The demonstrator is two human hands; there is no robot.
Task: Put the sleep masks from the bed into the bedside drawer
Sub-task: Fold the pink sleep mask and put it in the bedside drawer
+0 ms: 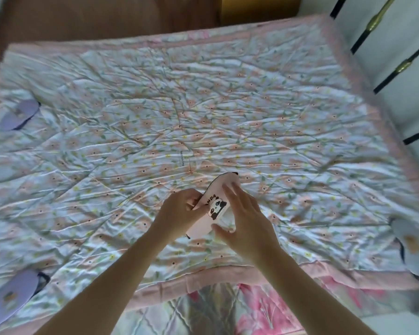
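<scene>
Two bare forearms reaching up from the bottom edge, meeting over the middle of the bed. Left hand (pixel 179 209) pinched closed on the left edge of a pink panda sleep mask (pixel 214 204), thumb on top, fingers tucked under. Right hand (pixel 246 218) spread open along the mask's right side, fingers (pixel 230 192) lying flat across its upper half, thumb curled near its lower end; touching, not clamped. Mask raised slightly at the left, tilted, long axis running up and right, panda print and black lettering facing up, dark trim along the rim.

Beneath, a wrinkled floral quilt (pixel 203 105) with a pink border, covering most of the bed. 3 more masks well apart from the hands: a lilac mask (pixel 18 114) at the left edge, a second lilac mask (pixel 12 296) at the lower left, a pale blue mask (pixel 411 245) at the right edge, all blurred. Pink patterned sheet (pixel 264 308) below the quilt's near border. Black and brass bed rails (pixel 397 44) at the upper right. Bedside drawer not identifiable.
</scene>
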